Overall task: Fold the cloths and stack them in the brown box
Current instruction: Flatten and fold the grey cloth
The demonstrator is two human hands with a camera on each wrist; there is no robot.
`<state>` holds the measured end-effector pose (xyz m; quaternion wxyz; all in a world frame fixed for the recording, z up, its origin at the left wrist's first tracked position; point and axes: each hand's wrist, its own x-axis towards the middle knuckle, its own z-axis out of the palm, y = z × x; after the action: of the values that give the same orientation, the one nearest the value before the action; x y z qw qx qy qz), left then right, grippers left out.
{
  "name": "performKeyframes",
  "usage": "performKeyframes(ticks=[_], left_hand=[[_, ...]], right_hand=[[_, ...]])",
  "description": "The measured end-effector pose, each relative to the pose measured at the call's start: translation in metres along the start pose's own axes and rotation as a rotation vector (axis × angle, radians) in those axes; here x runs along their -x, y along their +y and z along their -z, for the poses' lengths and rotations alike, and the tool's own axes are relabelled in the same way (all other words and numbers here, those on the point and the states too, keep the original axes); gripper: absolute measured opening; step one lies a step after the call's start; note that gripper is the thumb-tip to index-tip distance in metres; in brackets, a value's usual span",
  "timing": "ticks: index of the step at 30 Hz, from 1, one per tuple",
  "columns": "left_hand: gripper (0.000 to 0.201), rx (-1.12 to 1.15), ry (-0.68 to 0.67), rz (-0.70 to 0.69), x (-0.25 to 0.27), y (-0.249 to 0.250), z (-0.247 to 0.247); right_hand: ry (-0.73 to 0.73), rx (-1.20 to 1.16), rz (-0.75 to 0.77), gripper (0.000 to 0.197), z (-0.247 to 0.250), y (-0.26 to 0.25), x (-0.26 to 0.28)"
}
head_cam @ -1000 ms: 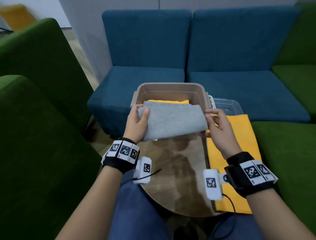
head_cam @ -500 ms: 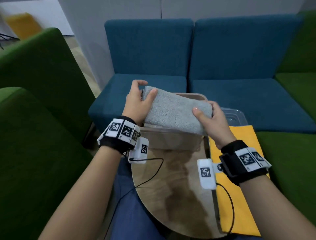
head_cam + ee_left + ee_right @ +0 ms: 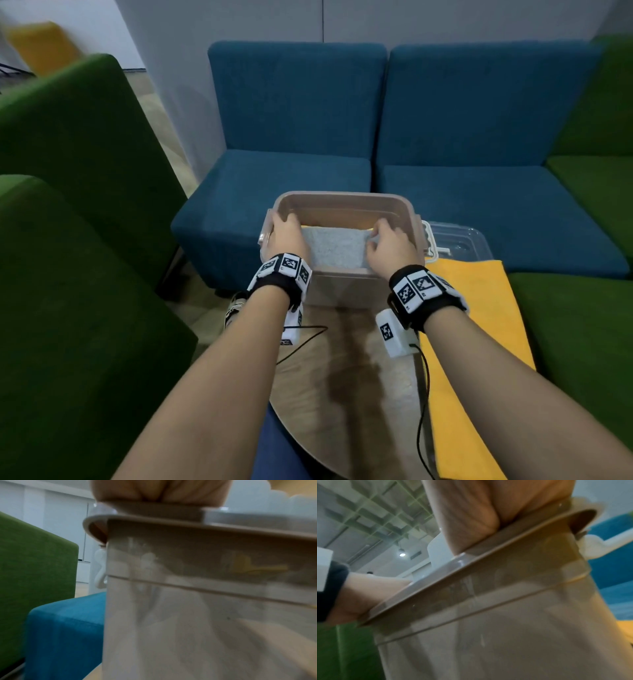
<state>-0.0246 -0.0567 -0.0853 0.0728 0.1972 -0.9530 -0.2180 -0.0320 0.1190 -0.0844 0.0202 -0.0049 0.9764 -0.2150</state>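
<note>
The left hand [image 3: 287, 236] and the right hand [image 3: 390, 244] are reached over the near rim into the translucent brown plastic box [image 3: 342, 202] at frame centre; the ends of the folded grey terry cloth [image 3: 334, 247] inside are covered by them, though the grip itself cannot be told; a flat yellow cloth [image 3: 472, 329] lies at lower right on the round wooden table [image 3: 349, 377].

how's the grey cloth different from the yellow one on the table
The grey cloth is folded small and lies inside the brown box, with both hands on its ends. The yellow cloth is spread flat, hanging over the table's right edge, untouched. The grey cloth looks much smaller as it lies. Both are plain, single-coloured cloths.
</note>
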Motion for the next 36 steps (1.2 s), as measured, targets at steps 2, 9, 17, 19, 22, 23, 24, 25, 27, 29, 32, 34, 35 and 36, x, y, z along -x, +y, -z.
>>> performKeyframes(ticks=[2, 9, 17, 19, 22, 23, 24, 25, 27, 29, 32, 34, 35, 36], left_hand=[[0.027, -0.024, 0.047, -0.034, 0.000, 0.002, 0.003], [0.049, -0.168, -0.347, -0.529, 0.016, 0.004, -0.007], [0.070, -0.391, -0.671, -0.233, 0.005, 0.000, 0.000], [0.068, -0.410, -0.697, -0.193, 0.004, 0.002, -0.001], [0.064, -0.402, -0.712, -0.164, 0.000, 0.006, -0.002], [0.063, -0.402, -0.712, -0.163, 0.000, 0.007, -0.002], [0.063, -0.401, -0.709, -0.165, 0.000, 0.007, -0.001], [0.063, -0.398, -0.702, -0.166, 0.000, 0.007, 0.000], [0.064, -0.404, -0.674, -0.184, 0.000, 0.008, 0.003], [0.066, -0.415, -0.615, -0.229, 0.002, 0.008, 0.004], [0.069, -0.429, -0.510, -0.289, 0.006, 0.006, 0.003], [0.071, -0.417, -0.472, -0.286, 0.008, 0.003, 0.000], [0.073, -0.410, -0.466, -0.270, 0.008, 0.002, -0.001], [0.074, -0.401, -0.473, -0.247, 0.008, 0.002, -0.002]], right_hand=[[-0.031, 0.062, -0.035, 0.025, -0.001, -0.001, -0.003], [-0.167, -0.086, 0.113, 0.020, 0.002, -0.002, -0.010], [-0.502, -0.098, -0.001, 0.046, 0.013, -0.008, -0.010], [-0.549, -0.050, -0.006, 0.046, 0.013, -0.010, -0.012], [-0.570, -0.023, -0.017, 0.046, 0.012, -0.011, -0.015], [-0.569, -0.034, -0.021, 0.046, 0.011, -0.011, -0.017], [-0.559, -0.051, -0.023, 0.046, 0.009, -0.010, -0.018], [-0.533, -0.054, -0.014, 0.046, 0.006, -0.010, -0.019], [-0.381, 0.023, 0.075, 0.041, 0.005, -0.009, -0.017], [-0.168, 0.091, 0.224, 0.040, 0.006, -0.007, -0.009], [-0.244, 0.148, 0.290, 0.053, 0.004, -0.005, 0.008], [-0.350, 0.228, 0.216, 0.065, 0.001, -0.004, 0.016], [-0.384, 0.251, 0.184, 0.070, 0.000, -0.005, 0.015], [-0.428, 0.263, 0.156, 0.074, 0.000, -0.006, 0.013]])
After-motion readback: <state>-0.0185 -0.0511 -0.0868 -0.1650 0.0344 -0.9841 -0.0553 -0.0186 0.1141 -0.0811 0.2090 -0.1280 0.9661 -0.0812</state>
